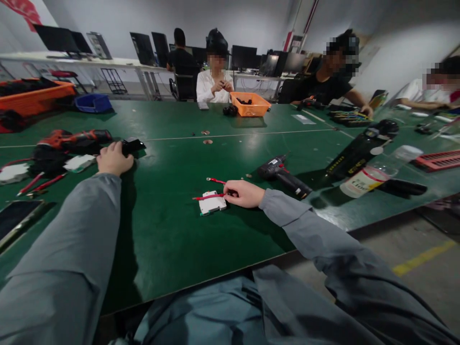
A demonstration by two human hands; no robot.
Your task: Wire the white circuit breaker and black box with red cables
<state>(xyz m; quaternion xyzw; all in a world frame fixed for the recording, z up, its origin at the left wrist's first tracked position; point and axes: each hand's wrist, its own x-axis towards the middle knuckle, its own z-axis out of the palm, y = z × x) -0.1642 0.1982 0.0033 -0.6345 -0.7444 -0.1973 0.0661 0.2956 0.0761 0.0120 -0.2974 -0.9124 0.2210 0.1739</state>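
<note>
My right hand (pixel 244 194) is closed in a pinch on a red cable (pixel 212 195), which lies across a small white plastic module (pixel 212 205) with green at its lower edge. A ring lug shows on another red cable end just beyond. My left hand (pixel 114 159) is low over the table at the left, fingers apart, beside a black piece (pixel 134 145). Part of that piece is hidden by the hand; whether they touch is unclear. Close to its wrist lies another white module (pixel 79 163), with an orange and black power drill (pixel 72 140) behind.
A black cordless screwdriver (pixel 283 175) lies right of my right hand. Farther right are a black bottle (pixel 359 148) and a clear plastic bottle (pixel 373 177). Red leads (pixel 45 183) and a phone-like device (pixel 19 215) lie left. Across the green table (pixel 168 230) is an orange bin (pixel 251 109); people sit beyond.
</note>
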